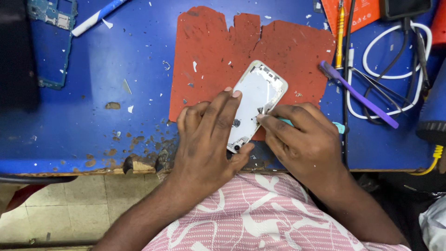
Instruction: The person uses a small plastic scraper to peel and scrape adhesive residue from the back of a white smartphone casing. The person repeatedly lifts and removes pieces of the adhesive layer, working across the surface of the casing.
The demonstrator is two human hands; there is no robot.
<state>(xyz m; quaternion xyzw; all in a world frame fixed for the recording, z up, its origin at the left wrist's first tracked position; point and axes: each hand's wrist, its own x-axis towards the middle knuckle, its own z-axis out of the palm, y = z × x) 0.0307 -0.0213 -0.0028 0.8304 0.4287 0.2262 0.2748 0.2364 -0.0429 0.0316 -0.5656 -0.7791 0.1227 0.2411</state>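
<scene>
White phone shell (257,100), stripped and lying open side up, sits tilted on a worn red mat (209,51) on the blue tabletop (83,121), directly under both hands. Left hand (209,139) lies flat over the shell's lower left side, fingers spread along its edge and thumb hooked at the bottom corner, pinning it down. Right hand (304,139) is pinched shut on a teal-handled tool (339,127), whose tip meets the inside of the shell just beside the left fingertips. Beyond the right hand lie a purple pry tool (357,95), a looped white cable (378,69) and a yellow screwdriver (340,35). Far past the left hand, at the tabletop's corner, rests a blue circuit board (49,16), with a white and blue tube (95,18) near it. White flecks and chips are scattered around both hands
</scene>
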